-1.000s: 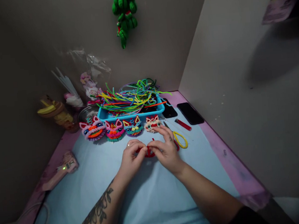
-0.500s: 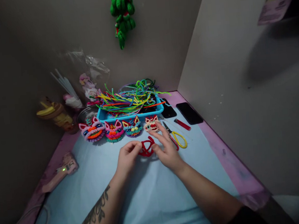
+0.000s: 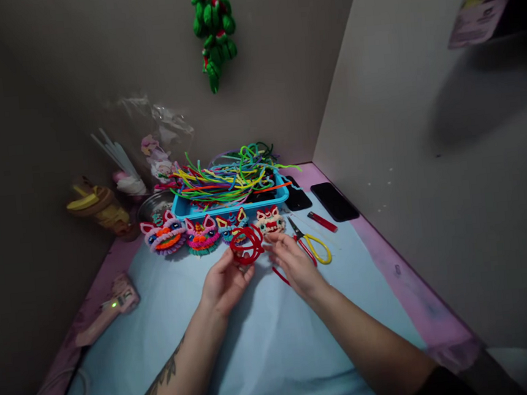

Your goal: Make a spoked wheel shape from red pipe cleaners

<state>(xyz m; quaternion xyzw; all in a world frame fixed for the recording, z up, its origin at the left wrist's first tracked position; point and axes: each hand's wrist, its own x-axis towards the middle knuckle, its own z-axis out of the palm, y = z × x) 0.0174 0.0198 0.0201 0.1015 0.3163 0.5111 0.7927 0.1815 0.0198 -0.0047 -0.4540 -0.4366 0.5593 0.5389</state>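
The red wire coil in the left hand hides much of one fuzzy mask. Its loose tail slips under the right hand; gripped or not, I can't tell. The green hanging toy is cut off at the top, and the pink paper on the wall is too blurred to read.

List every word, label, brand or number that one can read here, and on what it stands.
No text can be read.
Pink paper on the right wall: dark marks, too blurred to read.
Red lighter, glue gun, black phone: no legible label.
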